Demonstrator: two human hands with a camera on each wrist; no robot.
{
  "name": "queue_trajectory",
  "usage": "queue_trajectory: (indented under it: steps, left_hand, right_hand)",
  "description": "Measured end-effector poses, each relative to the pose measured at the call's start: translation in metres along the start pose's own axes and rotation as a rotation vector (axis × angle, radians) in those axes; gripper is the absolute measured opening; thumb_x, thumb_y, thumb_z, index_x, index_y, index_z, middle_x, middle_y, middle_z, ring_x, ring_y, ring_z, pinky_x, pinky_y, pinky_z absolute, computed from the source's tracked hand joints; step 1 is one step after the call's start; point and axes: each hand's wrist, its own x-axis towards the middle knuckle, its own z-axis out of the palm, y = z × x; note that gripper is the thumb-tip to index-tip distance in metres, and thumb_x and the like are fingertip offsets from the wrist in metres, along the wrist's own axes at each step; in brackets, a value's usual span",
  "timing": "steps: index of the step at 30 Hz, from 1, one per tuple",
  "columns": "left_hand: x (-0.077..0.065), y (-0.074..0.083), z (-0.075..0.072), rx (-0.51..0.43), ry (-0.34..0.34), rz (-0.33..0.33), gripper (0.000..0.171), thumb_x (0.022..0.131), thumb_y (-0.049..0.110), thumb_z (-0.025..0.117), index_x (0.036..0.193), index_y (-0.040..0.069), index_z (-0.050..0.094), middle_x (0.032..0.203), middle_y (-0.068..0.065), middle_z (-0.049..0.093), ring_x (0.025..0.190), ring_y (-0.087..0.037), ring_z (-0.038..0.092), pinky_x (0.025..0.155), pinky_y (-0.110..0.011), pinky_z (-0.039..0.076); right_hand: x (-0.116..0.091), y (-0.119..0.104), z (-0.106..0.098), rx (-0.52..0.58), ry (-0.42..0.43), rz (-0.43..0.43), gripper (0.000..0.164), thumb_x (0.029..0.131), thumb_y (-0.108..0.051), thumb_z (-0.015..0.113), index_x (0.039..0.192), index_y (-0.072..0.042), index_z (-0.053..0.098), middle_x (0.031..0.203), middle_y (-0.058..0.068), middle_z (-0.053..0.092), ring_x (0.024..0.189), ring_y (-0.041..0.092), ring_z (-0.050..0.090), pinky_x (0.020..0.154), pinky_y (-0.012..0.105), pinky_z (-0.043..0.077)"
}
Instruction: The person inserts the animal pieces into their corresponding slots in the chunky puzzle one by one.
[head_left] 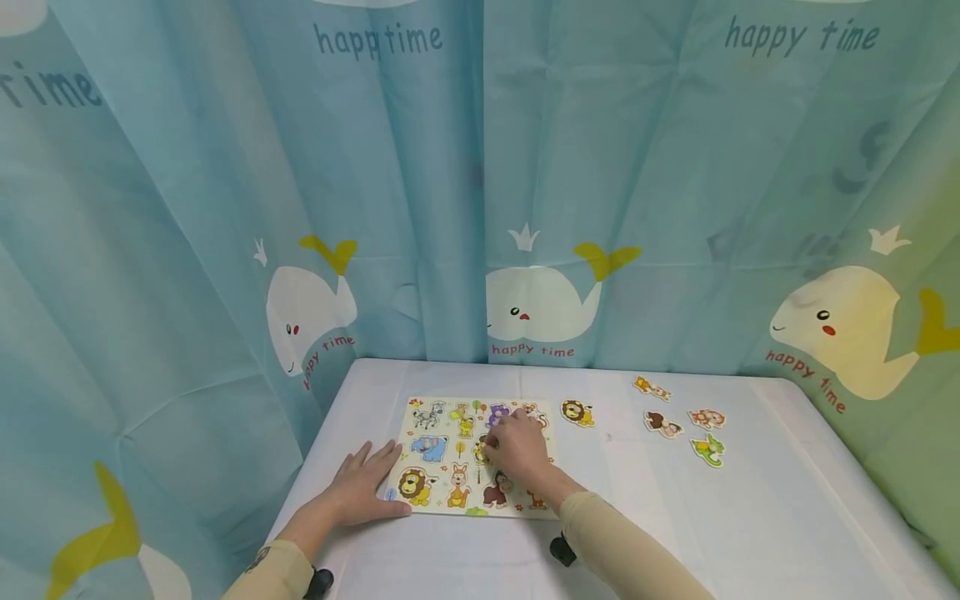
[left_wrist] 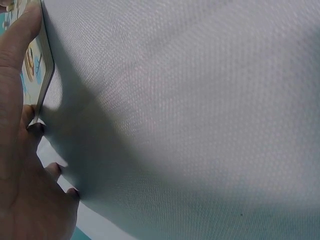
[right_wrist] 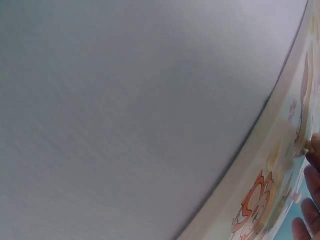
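Observation:
A cream puzzle board (head_left: 441,506) with cartoon animals lies on the table. My left hand (head_left: 358,487) rests at its left side, fingers spread, the thumb along the near-left corner; the left wrist view shows this thumb (left_wrist: 22,30) on the board's edge. My right hand (head_left: 519,450) is over the board's right half, fingers curled down, pinching a small animal puzzle piece mostly hidden by the hand. In the right wrist view its fingertips (right_wrist: 314,150) meet a small tan part at the board. Around it show a purple animal (head_left: 498,413) and a brown gorilla (head_left: 497,492).
Right of the board lies a loose lion piece (head_left: 577,412). Farther right are several more loose pieces, among them a green one (head_left: 708,450) and a brown one (head_left: 663,424). A blue whale-print curtain (head_left: 442,208) hangs behind the white table (head_left: 637,500).

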Motion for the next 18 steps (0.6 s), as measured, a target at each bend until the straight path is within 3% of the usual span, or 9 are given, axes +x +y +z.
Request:
queue_trajectory:
  steps: [7, 12, 18]
  left_hand:
    - [-0.001, 0.001, 0.000, -0.004, -0.002, -0.012, 0.112, 0.074, 0.068, 0.079, 0.160, 0.010, 0.036, 0.166, -0.011, 0.030, 0.153, -0.048, 0.011, 0.122, -0.066, 0.008]
    - [-0.003, 0.002, 0.000, -0.008, -0.001, -0.015, 0.112, 0.074, 0.068, 0.079, 0.160, 0.010, 0.036, 0.166, -0.011, 0.030, 0.153, -0.048, 0.012, 0.122, -0.066, 0.007]
    - [-0.002, 0.003, -0.001, -0.001, 0.001, -0.005, 0.111, 0.075, 0.069, 0.078, 0.160, 0.011, 0.036, 0.166, -0.011, 0.030, 0.153, -0.047, 0.011, 0.122, -0.066, 0.007]
  right_hand:
    - [-0.005, 0.008, -0.005, 0.054, 0.047, -0.034, 0.012, 0.088, -0.031, 0.081, 0.094, -0.020, 0.082, 0.094, -0.004, 0.070, 0.088, 0.018, 0.051, 0.079, 0.039, 0.046]
    - [-0.005, 0.019, -0.023, 0.078, 0.079, -0.016, 0.015, 0.088, -0.026, 0.080, 0.100, -0.017, 0.081, 0.097, 0.000, 0.071, 0.098, 0.024, 0.056, 0.085, 0.044, 0.048]
    - [-0.008, 0.036, -0.046, 0.117, 0.117, 0.027, 0.016, 0.088, -0.025, 0.081, 0.101, -0.015, 0.082, 0.097, 0.000, 0.071, 0.099, 0.025, 0.057, 0.086, 0.045, 0.049]
